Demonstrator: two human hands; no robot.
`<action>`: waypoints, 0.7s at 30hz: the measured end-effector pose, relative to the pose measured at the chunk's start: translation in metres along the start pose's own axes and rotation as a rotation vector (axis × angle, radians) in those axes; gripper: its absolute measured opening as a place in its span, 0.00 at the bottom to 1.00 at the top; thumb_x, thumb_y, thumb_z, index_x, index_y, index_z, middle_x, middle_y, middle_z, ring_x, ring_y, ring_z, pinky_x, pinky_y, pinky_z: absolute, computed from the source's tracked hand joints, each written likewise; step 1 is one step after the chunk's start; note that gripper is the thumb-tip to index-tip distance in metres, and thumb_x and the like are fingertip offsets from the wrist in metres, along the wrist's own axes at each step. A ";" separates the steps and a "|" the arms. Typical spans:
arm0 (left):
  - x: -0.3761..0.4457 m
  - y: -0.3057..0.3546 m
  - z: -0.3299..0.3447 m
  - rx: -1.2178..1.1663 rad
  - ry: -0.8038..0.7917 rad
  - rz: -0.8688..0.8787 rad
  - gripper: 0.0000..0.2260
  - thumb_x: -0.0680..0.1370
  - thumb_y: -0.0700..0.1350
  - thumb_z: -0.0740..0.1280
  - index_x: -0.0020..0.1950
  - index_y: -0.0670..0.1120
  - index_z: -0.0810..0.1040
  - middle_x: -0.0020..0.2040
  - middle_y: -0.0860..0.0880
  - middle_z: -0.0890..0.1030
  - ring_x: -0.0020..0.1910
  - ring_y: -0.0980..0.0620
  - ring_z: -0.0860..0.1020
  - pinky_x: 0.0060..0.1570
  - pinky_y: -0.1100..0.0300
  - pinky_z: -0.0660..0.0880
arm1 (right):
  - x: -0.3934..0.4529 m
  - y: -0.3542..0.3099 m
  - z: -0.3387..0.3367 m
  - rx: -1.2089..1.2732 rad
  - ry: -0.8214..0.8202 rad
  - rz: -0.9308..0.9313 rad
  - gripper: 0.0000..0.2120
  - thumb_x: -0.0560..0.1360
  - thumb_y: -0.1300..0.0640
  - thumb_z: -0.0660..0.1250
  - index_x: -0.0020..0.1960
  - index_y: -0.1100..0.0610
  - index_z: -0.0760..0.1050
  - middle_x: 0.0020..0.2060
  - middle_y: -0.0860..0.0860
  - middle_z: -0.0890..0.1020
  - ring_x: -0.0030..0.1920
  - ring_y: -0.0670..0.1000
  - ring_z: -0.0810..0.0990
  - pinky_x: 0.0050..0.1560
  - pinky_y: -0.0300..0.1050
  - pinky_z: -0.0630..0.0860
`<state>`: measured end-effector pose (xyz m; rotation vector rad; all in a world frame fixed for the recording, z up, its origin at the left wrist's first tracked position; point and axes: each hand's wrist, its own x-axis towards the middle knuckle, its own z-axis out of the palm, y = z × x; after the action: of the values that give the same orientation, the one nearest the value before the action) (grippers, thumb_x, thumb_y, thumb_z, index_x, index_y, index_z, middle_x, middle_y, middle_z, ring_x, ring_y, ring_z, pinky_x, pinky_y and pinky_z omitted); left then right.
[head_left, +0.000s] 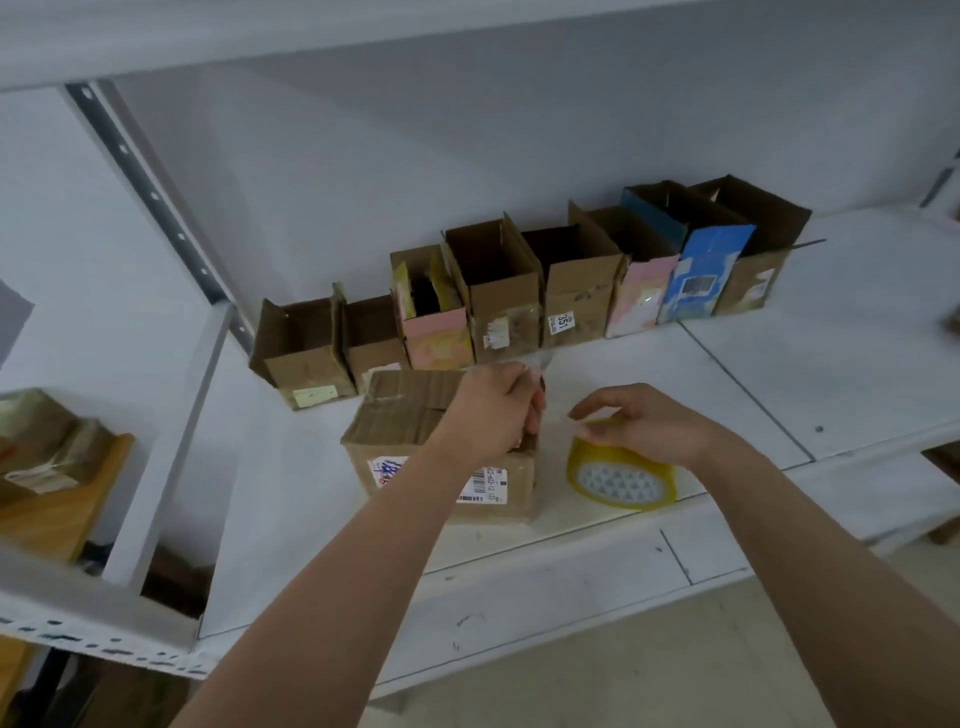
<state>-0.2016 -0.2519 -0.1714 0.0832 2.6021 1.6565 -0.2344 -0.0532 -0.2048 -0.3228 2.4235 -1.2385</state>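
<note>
White metal shelf (779, 374), scuffed and speckled with dark marks, seamed into panels, grubby along the near lip. Behind it a plain pale grey wall (467, 156); overhead, the underside of an upper shelf (363, 31). At far left a slanting grey post (150, 192) punched with holes. Below the near edge, beige floor (701, 649).

Near the middle of the shelf, a closed brown box (405, 426), flaps down, labels on its near face. Just right of it, a yellow roll of tape (621, 475), standing on its rim close to the near lip, hollow side turned toward the camera.

Left hand (493, 410) over the right top corner of the box, fingers curled and pinching a strip of clear tape (537, 361), blurred and glinting. Right hand (644, 423) on top of the roll, fingers arched over it and gripping it from above.

Along the far side, against the wall, a row of open boxes (519, 291): mostly brown, two pink, one blue, packed side by side. Off to the left, in a neighbouring bay, a wooden board (67, 499) carrying wrapped parcels (36, 441).
</note>
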 end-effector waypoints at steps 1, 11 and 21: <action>0.000 -0.001 -0.001 -0.008 0.007 0.000 0.19 0.84 0.43 0.56 0.35 0.44 0.74 0.22 0.53 0.74 0.18 0.58 0.67 0.21 0.68 0.64 | 0.002 0.002 0.001 -0.123 0.011 0.024 0.10 0.73 0.45 0.72 0.53 0.47 0.80 0.52 0.49 0.81 0.51 0.50 0.81 0.54 0.48 0.79; -0.002 0.012 -0.009 0.223 -0.170 -0.025 0.19 0.83 0.48 0.60 0.32 0.46 0.74 0.29 0.53 0.77 0.23 0.59 0.74 0.28 0.68 0.71 | -0.017 0.014 -0.003 0.071 0.005 0.030 0.06 0.76 0.46 0.68 0.48 0.40 0.84 0.44 0.44 0.86 0.49 0.48 0.84 0.52 0.43 0.79; 0.011 0.061 0.024 1.137 -0.422 -0.092 0.13 0.82 0.47 0.57 0.40 0.43 0.72 0.40 0.47 0.72 0.42 0.48 0.73 0.38 0.59 0.69 | -0.036 -0.010 -0.011 -0.011 0.154 0.018 0.07 0.78 0.49 0.67 0.49 0.45 0.85 0.42 0.45 0.85 0.46 0.49 0.82 0.55 0.50 0.78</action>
<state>-0.2102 -0.2036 -0.1267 0.2995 2.7249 -0.0451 -0.2069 -0.0380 -0.1820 -0.2158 2.5567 -1.2863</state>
